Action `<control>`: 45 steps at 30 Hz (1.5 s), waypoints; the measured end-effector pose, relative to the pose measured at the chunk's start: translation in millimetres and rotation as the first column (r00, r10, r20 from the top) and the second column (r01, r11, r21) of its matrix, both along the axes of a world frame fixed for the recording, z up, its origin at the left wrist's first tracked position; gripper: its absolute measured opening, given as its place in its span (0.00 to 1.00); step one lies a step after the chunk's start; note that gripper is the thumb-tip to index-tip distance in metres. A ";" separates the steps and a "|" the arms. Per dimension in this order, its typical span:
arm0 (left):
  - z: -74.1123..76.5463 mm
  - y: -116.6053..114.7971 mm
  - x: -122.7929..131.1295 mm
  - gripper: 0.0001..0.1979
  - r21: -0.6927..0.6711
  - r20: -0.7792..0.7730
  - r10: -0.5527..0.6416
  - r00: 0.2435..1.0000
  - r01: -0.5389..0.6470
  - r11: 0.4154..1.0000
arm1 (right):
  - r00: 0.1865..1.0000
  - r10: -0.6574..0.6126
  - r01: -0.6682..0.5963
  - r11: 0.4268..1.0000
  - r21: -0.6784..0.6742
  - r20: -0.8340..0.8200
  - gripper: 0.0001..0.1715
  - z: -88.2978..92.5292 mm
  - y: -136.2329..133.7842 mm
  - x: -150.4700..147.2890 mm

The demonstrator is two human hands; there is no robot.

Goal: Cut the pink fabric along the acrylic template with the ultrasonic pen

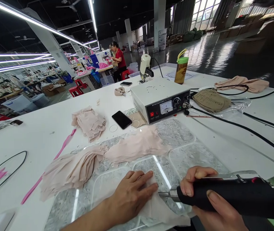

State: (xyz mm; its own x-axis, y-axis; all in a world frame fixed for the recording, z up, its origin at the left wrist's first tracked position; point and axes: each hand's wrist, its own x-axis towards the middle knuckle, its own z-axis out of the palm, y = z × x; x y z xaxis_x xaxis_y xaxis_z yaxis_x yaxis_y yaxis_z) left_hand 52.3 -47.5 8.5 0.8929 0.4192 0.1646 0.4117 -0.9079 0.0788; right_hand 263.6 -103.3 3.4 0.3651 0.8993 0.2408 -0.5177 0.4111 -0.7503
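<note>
My left hand (135, 195) lies flat on a thin beige fabric piece (161, 210), fingers stretched out and pressing it against the patterned mat (182, 131). My right hand (214, 202) is wrapped round a black-handled ultrasonic tool (226, 194), cabled to a control box. The tool's metal tip reaches the fabric right beside my left fingertips; its very end is partly hidden there. Beyond my hands, a stack of beige fabric pieces (137, 146) rests on the mat. Another fanned stack (72, 170) lies to the left, and a crumpled pile (89, 123) sits farther back.
The control box (161, 99) stands behind the mat, with a black phone (122, 119) at its left. A bottle (181, 69) and a white handheld machine (145, 65) are behind it. Black cables (243, 125) cross the right side. A pink strip (47, 166) lies left.
</note>
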 end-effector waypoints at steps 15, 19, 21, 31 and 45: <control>-5.3 -3.3 -1.3 0.15 -0.018 0.007 0.013 1.000 -0.013 1.000 | 0.982 -0.111 0.107 0.994 0.034 0.156 0.06 -3.6 8.8 3.1; -6.9 -3.5 -2.2 0.15 -0.016 0.028 0.012 1.000 -0.011 1.000 | 0.978 -0.093 0.088 0.996 0.032 0.187 0.07 -4.9 11.2 2.0; -7.8 -3.4 -2.4 0.15 -0.012 0.035 0.012 0.999 -0.012 1.000 | 0.981 -0.068 0.066 0.998 0.019 0.183 0.06 -6.2 10.8 2.2; -7.8 -2.8 -2.1 0.14 -0.008 0.053 0.007 0.999 -0.006 1.000 | 0.982 -0.054 0.048 0.998 0.040 0.182 0.03 -1.4 11.2 -1.4; -9.3 -1.7 -1.5 0.11 -0.033 0.062 0.009 0.998 -0.007 0.999 | 0.987 -0.074 0.070 0.997 0.031 0.145 0.06 -3.6 6.5 3.9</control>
State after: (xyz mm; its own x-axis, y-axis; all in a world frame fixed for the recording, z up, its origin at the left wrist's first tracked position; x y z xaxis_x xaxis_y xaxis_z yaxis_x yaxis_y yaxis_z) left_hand 50.8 -49.2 -0.8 0.8781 0.4320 0.2055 0.4121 -0.9013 0.1337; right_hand 267.5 -96.7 -0.2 0.3877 0.8648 0.3191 -0.3715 0.4634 -0.8045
